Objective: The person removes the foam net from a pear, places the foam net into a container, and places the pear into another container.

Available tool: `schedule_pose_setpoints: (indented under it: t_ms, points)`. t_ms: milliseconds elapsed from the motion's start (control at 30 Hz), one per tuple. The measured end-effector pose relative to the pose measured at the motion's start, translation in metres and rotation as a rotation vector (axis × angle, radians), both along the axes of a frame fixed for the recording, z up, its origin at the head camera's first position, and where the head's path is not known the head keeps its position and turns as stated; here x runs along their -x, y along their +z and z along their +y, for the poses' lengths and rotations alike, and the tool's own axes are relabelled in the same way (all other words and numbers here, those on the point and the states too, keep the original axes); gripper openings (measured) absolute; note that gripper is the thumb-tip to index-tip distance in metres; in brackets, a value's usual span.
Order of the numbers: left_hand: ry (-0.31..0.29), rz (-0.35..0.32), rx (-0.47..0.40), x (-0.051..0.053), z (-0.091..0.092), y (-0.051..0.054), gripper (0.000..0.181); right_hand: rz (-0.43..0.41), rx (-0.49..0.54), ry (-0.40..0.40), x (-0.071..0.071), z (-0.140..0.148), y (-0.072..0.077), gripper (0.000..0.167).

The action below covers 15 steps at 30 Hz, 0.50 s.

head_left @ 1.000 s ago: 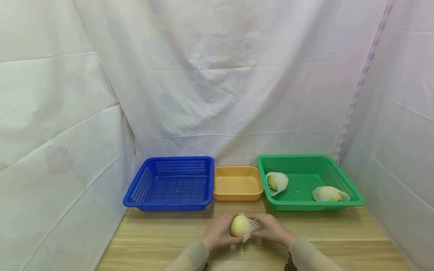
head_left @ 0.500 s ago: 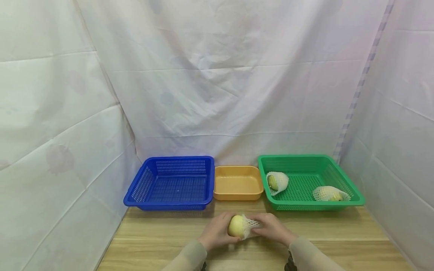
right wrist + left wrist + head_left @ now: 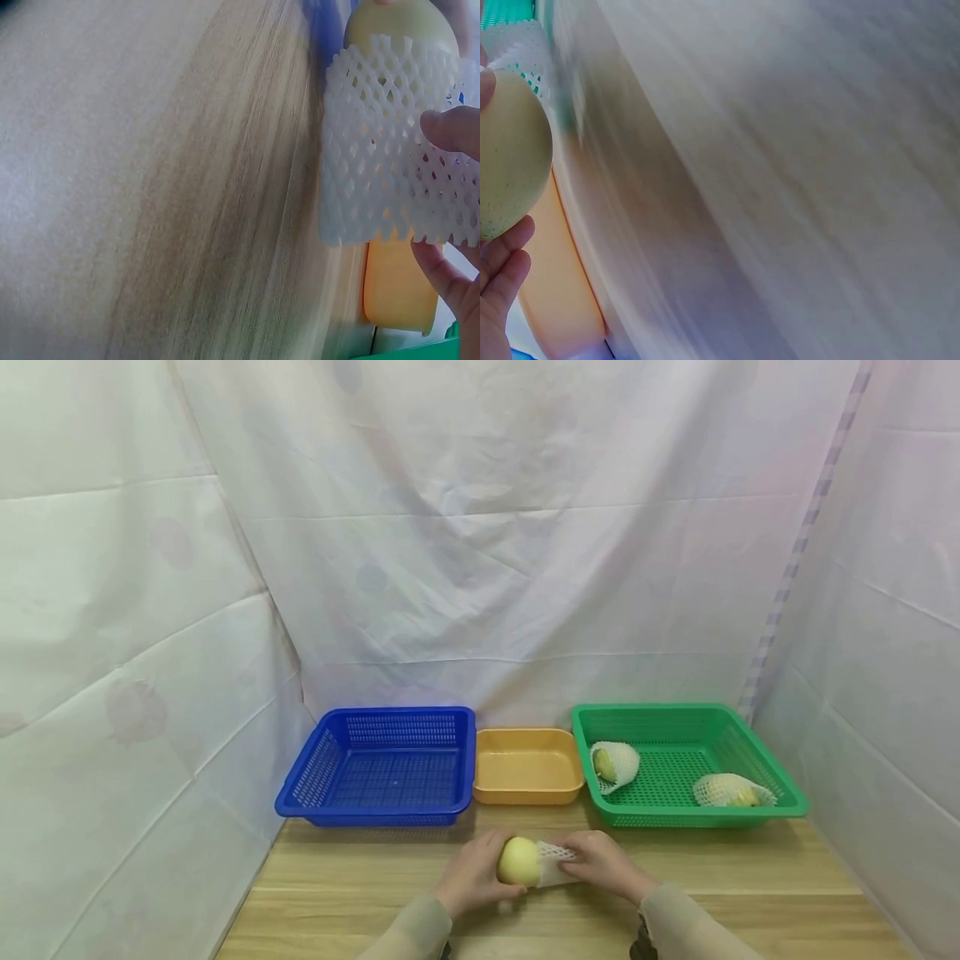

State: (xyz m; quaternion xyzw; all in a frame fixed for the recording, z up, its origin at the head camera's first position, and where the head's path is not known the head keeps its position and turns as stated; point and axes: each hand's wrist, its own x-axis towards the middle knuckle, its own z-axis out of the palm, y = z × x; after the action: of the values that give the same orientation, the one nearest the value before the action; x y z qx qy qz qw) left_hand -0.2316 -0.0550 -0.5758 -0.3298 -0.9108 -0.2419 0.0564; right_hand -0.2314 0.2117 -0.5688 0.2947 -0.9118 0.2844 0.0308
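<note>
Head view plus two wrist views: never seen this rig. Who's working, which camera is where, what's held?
No robot: a person's two bare hands. The head picture comes from a head-worn camera looking forward and down; the other two come from one camera on each wrist.

The left hand grips a pale fruit; the right hand pinches a white foam net covering part of it.

Behind them on the wooden table stand a blue basket, an orange tray and a green basket with two netted fruits.
</note>
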Motion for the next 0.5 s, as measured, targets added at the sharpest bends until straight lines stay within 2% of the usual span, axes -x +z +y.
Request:
schedule_pose_setpoints:
  t_ms: [167,500]
  points:
    - [0.012,0.008,0.004,0.000,-0.004,-0.003,0.080,0.004,-0.015,-0.019,0.001,0.001,0.000,0.021]
    - [0.010,0.036,-0.014,-0.001,-0.010,-0.006,0.080,0.041,-0.026,-0.051,0.004,0.002,0.015,0.020]
